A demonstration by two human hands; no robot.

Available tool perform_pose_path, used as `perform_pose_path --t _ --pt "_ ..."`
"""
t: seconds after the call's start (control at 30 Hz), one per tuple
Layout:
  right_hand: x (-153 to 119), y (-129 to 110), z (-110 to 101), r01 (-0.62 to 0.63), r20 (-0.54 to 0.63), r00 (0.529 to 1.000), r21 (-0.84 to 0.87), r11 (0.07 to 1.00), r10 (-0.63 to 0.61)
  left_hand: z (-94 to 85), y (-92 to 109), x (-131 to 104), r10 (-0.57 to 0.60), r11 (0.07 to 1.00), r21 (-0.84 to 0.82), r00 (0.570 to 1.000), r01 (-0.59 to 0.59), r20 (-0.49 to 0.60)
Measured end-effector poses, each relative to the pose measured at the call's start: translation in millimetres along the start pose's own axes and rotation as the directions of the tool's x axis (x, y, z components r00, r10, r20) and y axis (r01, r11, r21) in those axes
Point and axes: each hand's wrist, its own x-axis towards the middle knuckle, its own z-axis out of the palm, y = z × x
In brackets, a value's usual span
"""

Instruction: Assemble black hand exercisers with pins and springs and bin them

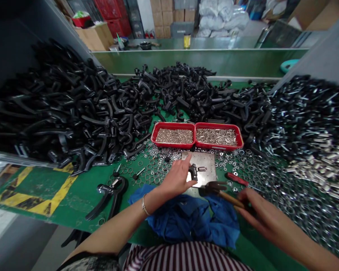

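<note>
My left hand (178,175) rests at the metal plate (210,160), holding a small curved black part (193,172) down on it between thumb and fingers, index finger stretched forward. Right of that part a small spring (202,169) lies on the plate. My right hand (255,210) grips the wooden handle of a claw hammer (228,199), whose head is over the plate's front right corner. Below the plate spreads a crumpled blue cloth (186,216). A red-handled screwdriver (237,179) lies just beyond my right hand.
Two red trays (194,145) of small metal pieces stand behind the plate. Black handle parts (81,109) are heaped left and behind; bolts (302,109) and metal sleeves (322,165) are piled right. Loose rings (282,199) cover the green table. An assembled black clamp (113,194) lies left.
</note>
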Motion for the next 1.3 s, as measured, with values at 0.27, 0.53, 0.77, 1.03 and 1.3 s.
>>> perform_pose_path --t 0.27,0.53,0.77,1.03,1.3 --pt "58.2 -29.6 6.4 0.053 -0.246 0.968 -0.012 0.998 -0.055 0.9 6.0 -2.7 -0.061 0.996 -0.065 0.998 0.060 -0.025" --pt "65.7 1.6 14.9 -0.033 -0.474 0.880 -0.025 0.999 0.017 7.8 18.1 -4.6 -0.201 0.963 -0.208 0.970 0.170 -0.137" --pt "81.1 -41.9 27.3 -0.139 0.005 0.974 0.800 0.583 0.226 14.6 58.4 -27.3 -0.034 0.982 -0.191 0.970 -0.013 -0.239" --pt "97.7 -26.0 43.4 -0.060 -0.037 0.956 0.947 0.315 0.291 -101.5 -43.3 81.7 0.019 0.996 0.090 0.968 0.004 -0.250" --pt "80.6 -30.0 80.6 -0.066 -0.045 0.926 0.958 0.279 0.374 -127.5 -147.9 207.9 -0.248 0.837 0.432 0.937 0.335 -0.245"
